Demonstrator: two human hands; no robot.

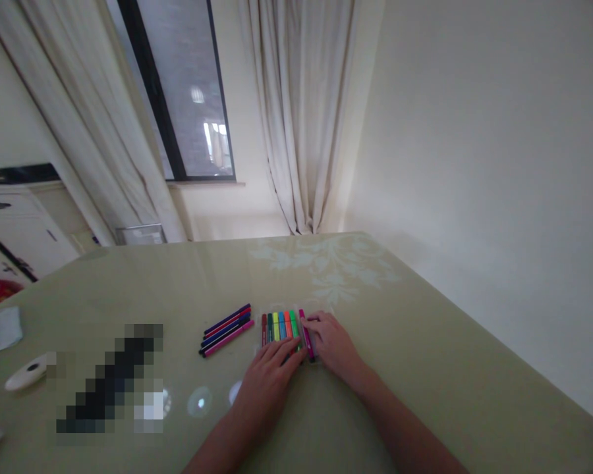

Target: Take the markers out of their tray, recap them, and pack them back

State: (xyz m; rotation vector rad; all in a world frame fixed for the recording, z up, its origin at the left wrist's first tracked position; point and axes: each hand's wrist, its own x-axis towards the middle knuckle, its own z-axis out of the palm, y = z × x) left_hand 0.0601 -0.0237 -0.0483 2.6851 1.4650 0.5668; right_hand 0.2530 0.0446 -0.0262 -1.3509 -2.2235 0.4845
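A row of coloured felt-tip pens (275, 326) lies side by side in what looks like a clear plastic case on the table. My left hand (273, 372) rests over the lower ends of this row, fingers stretched out and lying flat, hiding part of the pens. At the row's right end, my right hand (332, 339) has its fingertips on a magenta felt-tip pen (306, 334), slightly tilted and set a little apart from the green one. Left of the case, a loose bunch of several pens (227, 330) in dark blue, red and pink lies slanted on the table.
The glass-topped table (454, 401) meets a white wall (484, 145) on the right. A blurred dark long object (111, 378) lies at the left, near a white oval object (27, 373) and a pale cloth (0, 331). Curtains (306, 118) hang behind.
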